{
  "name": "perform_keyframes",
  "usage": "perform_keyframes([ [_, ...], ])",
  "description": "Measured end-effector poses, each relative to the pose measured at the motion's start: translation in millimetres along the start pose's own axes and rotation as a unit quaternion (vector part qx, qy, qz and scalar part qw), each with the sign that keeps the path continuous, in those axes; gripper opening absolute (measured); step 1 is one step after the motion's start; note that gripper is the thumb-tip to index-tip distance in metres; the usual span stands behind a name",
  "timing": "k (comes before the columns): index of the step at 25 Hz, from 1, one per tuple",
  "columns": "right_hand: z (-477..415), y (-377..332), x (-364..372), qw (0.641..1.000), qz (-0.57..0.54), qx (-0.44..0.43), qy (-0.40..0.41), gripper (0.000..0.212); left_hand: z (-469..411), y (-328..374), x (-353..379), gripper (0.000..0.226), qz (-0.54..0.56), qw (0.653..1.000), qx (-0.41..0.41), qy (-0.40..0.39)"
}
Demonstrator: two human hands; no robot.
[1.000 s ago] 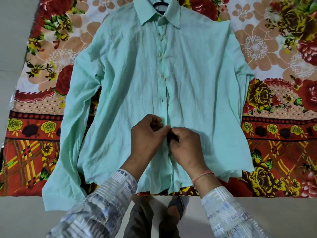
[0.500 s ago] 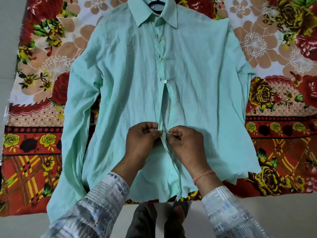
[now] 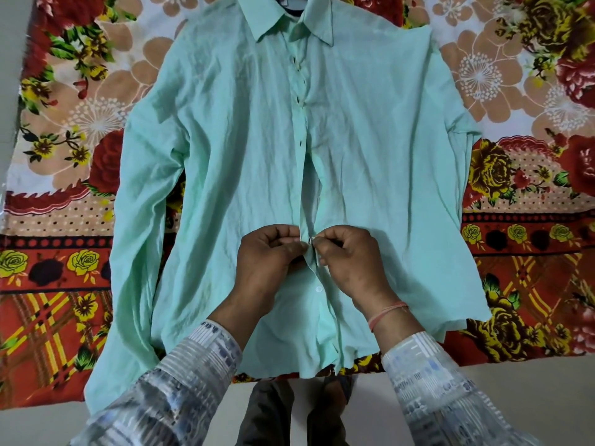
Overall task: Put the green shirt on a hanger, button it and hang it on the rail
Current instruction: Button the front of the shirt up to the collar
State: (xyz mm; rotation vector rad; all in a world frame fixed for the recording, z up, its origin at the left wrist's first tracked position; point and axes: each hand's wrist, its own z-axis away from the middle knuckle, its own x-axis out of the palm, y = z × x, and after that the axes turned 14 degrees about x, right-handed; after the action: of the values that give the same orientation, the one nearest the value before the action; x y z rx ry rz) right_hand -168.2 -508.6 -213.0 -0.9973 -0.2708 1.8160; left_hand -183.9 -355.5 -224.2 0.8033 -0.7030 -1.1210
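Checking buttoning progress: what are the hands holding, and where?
Both the left hand and right hand pinch the green shirt at its front placket edges, low down.

Mint-green shirt (image 3: 257, 156); red floral bedsheet (image 3: 64, 220); grey-white striped sleeves (image 3: 180, 381).

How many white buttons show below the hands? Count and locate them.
1: a small round white button on the placket of the pale green shirt, just below the right hand; folds may hide others.

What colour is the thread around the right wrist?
The thread is pinkish orange, seen best in the head view.
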Motion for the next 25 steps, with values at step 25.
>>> perform_keyframes([
  [25,-7.9,-5.6,-7.3,0.995,-0.052,0.068,-0.060,0.013,4.7,-6.0,12.7,0.024,-0.074,0.996,0.039,0.005],
])
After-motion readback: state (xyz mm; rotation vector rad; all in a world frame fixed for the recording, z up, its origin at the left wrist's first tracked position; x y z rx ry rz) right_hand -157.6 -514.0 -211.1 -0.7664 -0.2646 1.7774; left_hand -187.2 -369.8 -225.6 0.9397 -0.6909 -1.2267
